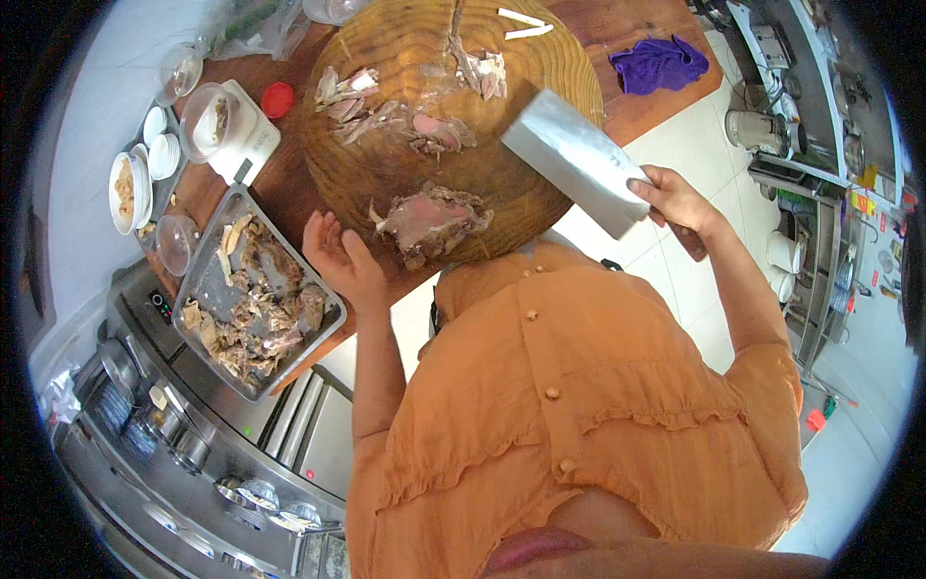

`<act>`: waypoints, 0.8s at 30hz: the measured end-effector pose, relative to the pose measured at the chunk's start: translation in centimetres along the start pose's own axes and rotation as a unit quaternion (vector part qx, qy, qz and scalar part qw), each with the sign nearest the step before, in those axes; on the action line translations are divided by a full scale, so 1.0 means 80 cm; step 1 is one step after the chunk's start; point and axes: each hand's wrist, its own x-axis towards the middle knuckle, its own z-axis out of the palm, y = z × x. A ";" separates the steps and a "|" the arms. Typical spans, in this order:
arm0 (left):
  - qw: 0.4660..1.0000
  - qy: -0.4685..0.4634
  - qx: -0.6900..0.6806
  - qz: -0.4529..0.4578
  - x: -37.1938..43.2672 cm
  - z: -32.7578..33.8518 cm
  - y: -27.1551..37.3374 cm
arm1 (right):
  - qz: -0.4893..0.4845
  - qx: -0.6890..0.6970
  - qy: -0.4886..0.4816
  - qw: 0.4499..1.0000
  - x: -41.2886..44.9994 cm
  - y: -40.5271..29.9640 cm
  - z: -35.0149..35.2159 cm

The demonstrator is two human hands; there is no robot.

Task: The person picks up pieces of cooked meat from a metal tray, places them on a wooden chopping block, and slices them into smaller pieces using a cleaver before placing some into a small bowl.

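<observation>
My right hand grips the wooden handle of a broad cleaver, its steel blade slanting over the right edge of a round wooden chopping block. My left hand is beside the block's lower left edge, fingers apart and slightly curled, holding nothing. Between the hands, a large chunk of cooked meat lies near the block's front edge. A smaller piece with a pink middle is farther back, with sliced meat to its left and more pieces behind it.
A metal tray of meat pieces lies left of my left hand. Beyond it are a white kitchen scale bearing a plastic bowl, a red lid and white dishes. A purple cloth lies on the table at the back right.
</observation>
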 end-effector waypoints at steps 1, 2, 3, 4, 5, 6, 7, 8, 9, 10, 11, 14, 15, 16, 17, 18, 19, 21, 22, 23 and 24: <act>0.998 -0.017 0.010 -0.052 0.013 -0.003 0.001 | 0.026 0.017 -0.023 0.999 -0.004 0.000 -0.007; 0.998 -0.019 0.034 -0.043 0.026 -0.002 0.007 | 0.032 0.000 -0.049 0.998 -0.002 0.005 -0.012; 0.999 -0.015 0.035 -0.036 0.039 -0.001 0.002 | 0.045 -0.020 -0.072 0.996 0.001 0.005 -0.015; 0.999 -0.032 0.032 -0.022 0.053 -0.001 -0.005 | 0.055 -0.035 -0.086 0.994 0.004 0.000 -0.015; 0.998 -0.049 0.030 -0.009 0.067 -0.002 -0.010 | 0.066 -0.049 -0.099 0.992 0.008 -0.006 -0.016; 0.994 -0.072 0.076 -0.016 0.082 0.002 -0.008 | 0.063 -0.049 -0.096 0.992 0.014 -0.011 -0.013; 0.995 -0.070 0.075 -0.014 0.094 0.005 -0.016 | 0.049 -0.047 -0.109 0.992 0.019 -0.020 -0.007; 0.993 -0.092 0.067 -0.010 0.108 0.010 -0.027 | 0.035 -0.044 -0.122 0.991 0.026 -0.031 0.001; 0.992 -0.113 0.061 -0.008 0.123 0.014 -0.036 | 0.033 -0.046 -0.124 0.991 0.037 -0.043 0.010; 0.992 -0.110 0.060 -0.007 0.138 0.021 -0.042 | 0.016 -0.069 -0.138 0.988 0.047 -0.058 0.021; 0.989 -0.128 0.068 0.003 0.155 0.028 -0.047 | -0.001 -0.091 -0.151 0.984 0.058 -0.072 0.031; 0.979 -0.164 0.114 0.033 0.194 0.062 -0.058 | -0.041 -0.043 -0.166 0.984 0.094 -0.101 0.056; 0.968 -0.185 0.158 0.055 0.203 0.068 -0.055 | -0.040 -0.044 -0.167 0.984 0.097 -0.110 0.059; 0.964 -0.203 0.169 0.034 0.204 0.076 -0.041 | -0.047 -0.058 -0.158 0.985 0.099 -0.120 0.060; 0.964 -0.203 0.169 0.032 0.200 0.078 -0.048 | -0.055 -0.071 -0.150 0.985 0.100 -0.126 0.060; 0.956 -0.232 0.156 0.090 0.196 0.082 -0.048 | -0.043 -0.085 -0.163 0.982 0.104 -0.125 0.056; 0.944 -0.260 0.142 0.149 0.192 0.085 -0.049 | -0.041 -0.086 -0.162 0.982 0.102 -0.123 0.052; 0.936 -0.285 0.125 0.165 0.177 0.080 -0.044 | 0.004 -0.067 -0.172 0.983 0.093 -0.118 0.048; 0.927 -0.282 0.161 0.185 0.171 0.080 -0.031 | 0.013 -0.051 -0.175 0.983 0.093 -0.115 0.048; 0.917 -0.279 0.197 0.204 0.170 0.080 -0.023 | 0.015 -0.051 -0.175 0.983 0.099 -0.114 0.048; 0.918 -0.278 0.198 0.203 0.173 0.080 -0.027 | 0.002 -0.063 -0.179 0.982 0.104 -0.119 0.052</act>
